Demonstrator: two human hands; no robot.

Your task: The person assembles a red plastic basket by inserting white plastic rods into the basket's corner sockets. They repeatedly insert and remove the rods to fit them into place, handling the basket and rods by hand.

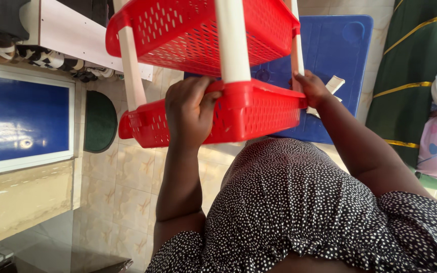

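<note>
A red plastic rack fills the top middle of the head view: two perforated red baskets joined by white upright tubes (231, 40). My left hand (190, 108) is closed over the near rim of the lower red basket (254, 114). My right hand (312, 88) grips that basket's right corner, beside a white tube. The upper red basket (188, 30) sits further from me. Both arms reach out over my black dress with white dots.
A blue plastic table (337, 45) stands behind the rack. A green round mat (99, 121) lies on the beige tiled floor at left, near a blue framed panel (21, 119). Shoes (51, 58) line a white shelf. Green fabric with gold stripes (410, 76) hangs at right.
</note>
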